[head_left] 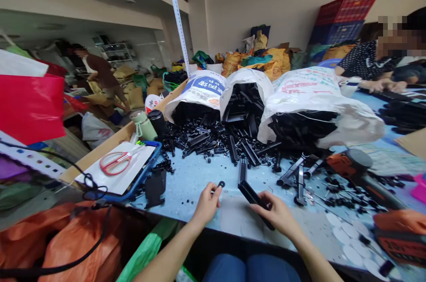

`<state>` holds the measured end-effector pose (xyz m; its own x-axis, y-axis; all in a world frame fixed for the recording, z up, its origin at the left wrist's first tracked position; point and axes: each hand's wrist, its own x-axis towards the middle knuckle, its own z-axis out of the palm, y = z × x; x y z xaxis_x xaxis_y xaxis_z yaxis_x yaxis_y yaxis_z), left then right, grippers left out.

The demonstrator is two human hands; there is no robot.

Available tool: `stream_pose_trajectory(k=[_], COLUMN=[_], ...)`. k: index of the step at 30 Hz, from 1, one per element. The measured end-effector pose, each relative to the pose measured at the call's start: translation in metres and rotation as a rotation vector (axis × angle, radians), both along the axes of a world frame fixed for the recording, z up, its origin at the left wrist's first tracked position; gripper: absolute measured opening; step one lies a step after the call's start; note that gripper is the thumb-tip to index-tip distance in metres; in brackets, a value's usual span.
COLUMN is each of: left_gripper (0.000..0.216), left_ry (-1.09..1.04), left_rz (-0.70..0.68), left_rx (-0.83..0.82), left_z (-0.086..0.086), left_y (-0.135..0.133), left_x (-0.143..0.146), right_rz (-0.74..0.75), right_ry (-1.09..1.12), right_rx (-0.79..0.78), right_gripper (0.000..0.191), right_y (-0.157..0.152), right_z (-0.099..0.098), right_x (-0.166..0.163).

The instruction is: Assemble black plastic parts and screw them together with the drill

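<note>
Between the thumb and forefinger of my left hand (208, 202) is a small black round plastic piece (221, 184), held just above the blue table near its front edge. My right hand (274, 213) grips a long black plastic channel piece (250, 195), which slants away from me to the upper left. Its far end meets or overlaps another black channel piece (242, 170); whether they are joined I cannot tell. Beyond both hands lies a heap of small black plastic parts (199, 135). A few assembled black pieces (294, 173) rest to the right of my right hand.
Three white sacks (246, 80) spill black parts at the back. An orange-and-black power drill (369, 175) lies at right, near white discs (349, 237). Red scissors (116, 163) rest on a blue tray (128, 193) at left. A co-worker (376, 60) works at far right; another person (100, 71) stands behind left.
</note>
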<state>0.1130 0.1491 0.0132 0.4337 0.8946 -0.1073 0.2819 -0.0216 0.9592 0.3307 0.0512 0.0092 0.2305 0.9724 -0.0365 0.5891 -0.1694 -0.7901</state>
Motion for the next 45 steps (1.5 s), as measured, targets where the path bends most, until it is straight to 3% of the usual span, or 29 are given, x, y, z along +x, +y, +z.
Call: stream_pose_trajectory(k=[4, 8, 12, 15, 17, 21, 24, 27, 34, 39, 43, 45], left_gripper=[0.027, 0.027, 0.024, 0.02, 0.034, 0.037, 0.033, 0.034, 0.04, 0.037, 0.036, 0.034], left_ry=[-0.033, -0.032, -0.03, -0.075, -0.11, -0.088, 0.006, 0.068, -0.033, -0.087, -0.093, -0.128], left_rz=[0.033, 0.045, 0.07, 0.113, 0.092, 0.006, -0.047, -0.051, 0.239, 0.176, -0.015, -0.024], left_rx=[-0.008, -0.01, -0.015, -0.013, -0.031, 0.062, 0.194, 0.252, 0.318, 0.429, 0.531, 0.564], left_z=[0.002, 0.008, 0.012, 0.014, 0.017, 0.033, 0.045, 0.047, 0.019, 0.024, 0.035, 0.037], left_y=[-0.019, -0.037, -0.053, -0.061, -0.065, -0.067, -0.068, -0.071, -0.084, -0.069, -0.052, -0.051], left_x=[0.003, 0.006, 0.01, 0.015, 0.019, 0.021, 0.018, 0.018, 0.036, 0.028, 0.022, 0.025], right_rz=[-0.064, 0.133, 0.159, 0.065, 0.03, 0.114, 0.174, 0.243, 0.136, 0.126, 0.171, 0.179], right_ry=[-0.485, -0.59, -0.47, -0.131, 0.152, 0.408, 0.393, 0.347, 0.341, 0.215, 0.142, 0.119], right_rx=[0.224, 0.282, 0.241, 0.146, 0.05, -0.006, 0.03, 0.044, 0.22, 0.339, 0.437, 0.47], right_gripper=[0.042, 0.041, 0.047, 0.049, 0.055, 0.057, 0.055, 0.053, 0.05, 0.049, 0.048, 0.048], right_y=[-0.011, -0.018, -0.009, -0.002, -0.001, -0.006, -0.008, -0.008, -0.005, -0.003, -0.003, -0.003], right_z=[-0.022, -0.037, -0.031, -0.016, -0.006, 0.005, 0.007, 0.008, 0.008, 0.015, 0.023, 0.025], right_x=[0.004, -0.003, -0.016, -0.026, -0.032, -0.035, -0.028, -0.023, -0.048, -0.053, -0.052, -0.056])
